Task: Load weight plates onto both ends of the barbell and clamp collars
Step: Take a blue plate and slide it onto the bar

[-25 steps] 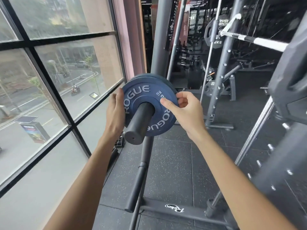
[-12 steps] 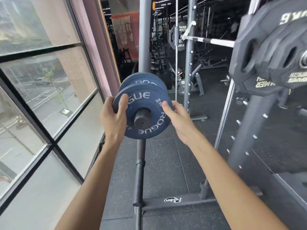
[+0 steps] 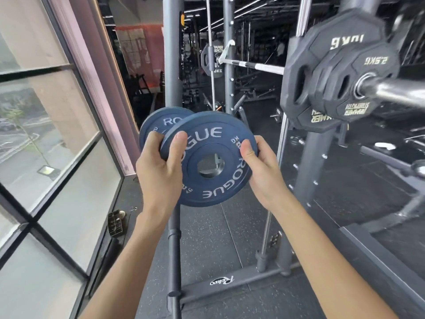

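Observation:
A small blue ROGUE plate point(image 3: 213, 141) is in the air in front of me, its centre hole empty. My left hand point(image 3: 158, 171) grips its left rim with the thumb on the face. My right hand point(image 3: 259, 171) grips its right rim. A second blue plate point(image 3: 158, 122) stays behind it on the storage rack. At the upper right the barbell sleeve point(image 3: 400, 90) points toward me, carrying a black 10 kg plate point(image 3: 299, 74) and a black 2.5 kg plate point(image 3: 349, 84). No collar is visible on it.
The grey storage post point(image 3: 174, 254) rises from a floor frame point(image 3: 232, 284) just below my hands. Large windows point(image 3: 46, 146) line the left side. Rack uprights point(image 3: 317, 176) stand at right, and a small tray point(image 3: 116, 223) lies on the rubber floor by the window.
The front blue plate has come off the storage peg and moved right and toward me, held in both hands. The view has turned right, bringing the loaded barbell end closer.

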